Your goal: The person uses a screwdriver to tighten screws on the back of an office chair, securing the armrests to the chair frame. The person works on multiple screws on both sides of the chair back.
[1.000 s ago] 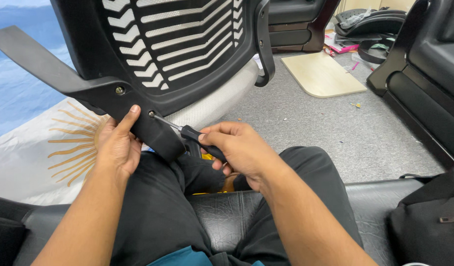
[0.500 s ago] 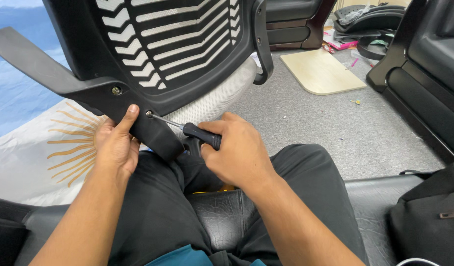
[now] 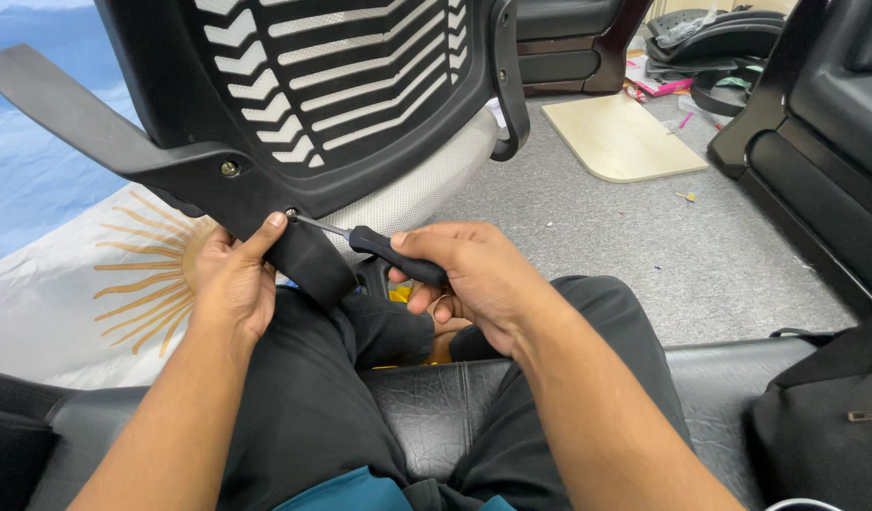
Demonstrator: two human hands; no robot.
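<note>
Right hand (image 3: 469, 274) wrapped around the black handle of a screwdriver (image 3: 379, 248), fingers curled tight on it, metal tip set against a screw (image 3: 291, 214) low on the black chair back (image 3: 294, 104), near centre-left. Left hand (image 3: 232, 274) gripping the lower bracket of that chair back, thumb pressed just beside the screw, other fingers hidden behind the plastic. Further right on grey carpet, a pale wooden board (image 3: 620, 137); black bag (image 3: 824, 416) near right on the seat.
</note>
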